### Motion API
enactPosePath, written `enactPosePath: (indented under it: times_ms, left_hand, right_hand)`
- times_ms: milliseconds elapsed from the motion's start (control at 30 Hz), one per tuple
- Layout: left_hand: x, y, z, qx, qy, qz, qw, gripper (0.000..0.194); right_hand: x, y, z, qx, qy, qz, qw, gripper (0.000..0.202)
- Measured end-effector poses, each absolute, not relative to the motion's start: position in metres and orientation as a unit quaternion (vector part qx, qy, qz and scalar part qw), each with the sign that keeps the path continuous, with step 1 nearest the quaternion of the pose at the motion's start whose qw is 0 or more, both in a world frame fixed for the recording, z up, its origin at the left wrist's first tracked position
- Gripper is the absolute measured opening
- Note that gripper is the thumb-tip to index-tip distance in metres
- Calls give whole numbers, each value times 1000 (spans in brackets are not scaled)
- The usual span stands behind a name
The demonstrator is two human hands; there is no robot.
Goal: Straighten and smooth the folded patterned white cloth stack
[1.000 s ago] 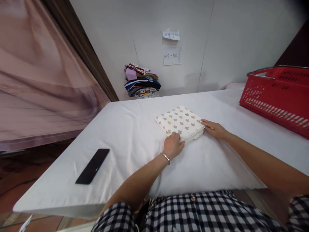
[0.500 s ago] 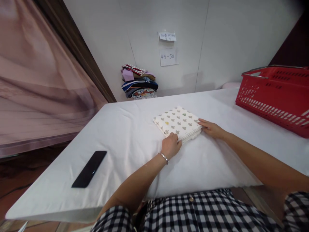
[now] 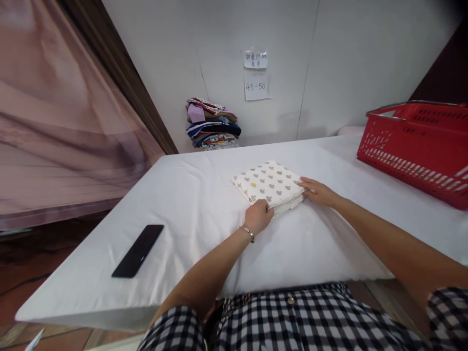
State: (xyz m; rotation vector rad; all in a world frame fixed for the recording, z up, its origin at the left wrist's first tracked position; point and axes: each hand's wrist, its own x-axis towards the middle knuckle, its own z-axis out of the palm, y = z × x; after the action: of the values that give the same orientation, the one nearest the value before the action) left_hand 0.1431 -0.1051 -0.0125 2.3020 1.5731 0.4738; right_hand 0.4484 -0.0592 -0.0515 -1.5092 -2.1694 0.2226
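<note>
A folded white cloth with grey, green and yellow prints (image 3: 270,181) lies flat in the middle of the white-covered table (image 3: 190,195). Its layers show along the near right edge. My left hand (image 3: 259,215), with a silver bracelet at the wrist, pinches the near corner of the cloth, fingers on top. At the right corner my right hand (image 3: 319,192) grips the edge between thumb and fingers; part of its fingers is hidden under the layers.
A black phone (image 3: 138,250) lies on the table at the left. On the right stands a red basket (image 3: 417,146) with metal handles. Behind the table's far edge is a stack of folded clothes (image 3: 214,124). Paper notes (image 3: 257,87) hang on the wall. A pink curtain (image 3: 69,117) hangs at the left.
The view has shifted slightly. Both hands keep hold of the same corners, and the top layer at the right corner looks slightly lifted from the layers below.
</note>
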Motion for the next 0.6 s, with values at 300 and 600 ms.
enactPosePath:
  times_ms: [300, 600]
  left_hand:
    - [140, -100, -11, 790, 556, 170, 196, 12]
    - [146, -110, -14, 817, 550, 141, 104, 16]
  right_hand:
    - [456, -42, -48, -576, -750, 155, 287, 37]
    - [448, -53, -47, -598, -760, 44, 250, 47]
